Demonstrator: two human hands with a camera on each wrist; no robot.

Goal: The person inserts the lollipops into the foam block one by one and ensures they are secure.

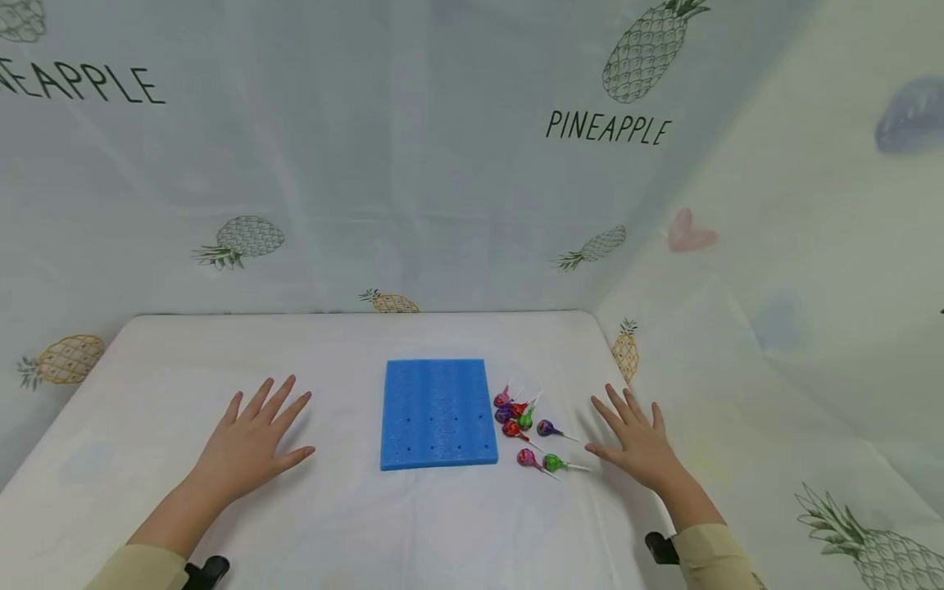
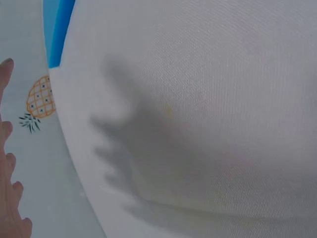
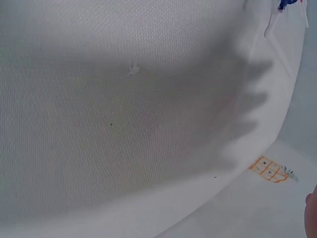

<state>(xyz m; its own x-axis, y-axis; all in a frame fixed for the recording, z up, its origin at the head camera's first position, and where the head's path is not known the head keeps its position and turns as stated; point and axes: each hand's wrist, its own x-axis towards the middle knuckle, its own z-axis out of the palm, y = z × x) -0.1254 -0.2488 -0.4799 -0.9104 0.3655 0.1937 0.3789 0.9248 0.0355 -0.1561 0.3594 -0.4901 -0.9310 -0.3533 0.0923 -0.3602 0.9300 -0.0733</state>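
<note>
A blue foam block (image 1: 438, 397) with rows of small holes lies in the middle of the table. Beside its right edge are several wrapped lollipops (image 1: 512, 428) in red, purple, pink and green, most of them bunched together. To the left of the block, my left hand (image 1: 247, 447) hovers above the table with its fingers spread, holding nothing. My right hand (image 1: 640, 442) is to the right of the lollipops, fingers spread as well and touching none of them. Nearest to it are a green lollipop (image 1: 555, 463) and a purple lollipop (image 1: 546, 428).
A white cloth covers the table (image 1: 310, 524). Behind it and along the right side hangs a curtain (image 1: 442, 180) printed with pineapples. Each wrist wears a black strap. In the left wrist view, the hand casts a shadow on the cloth.
</note>
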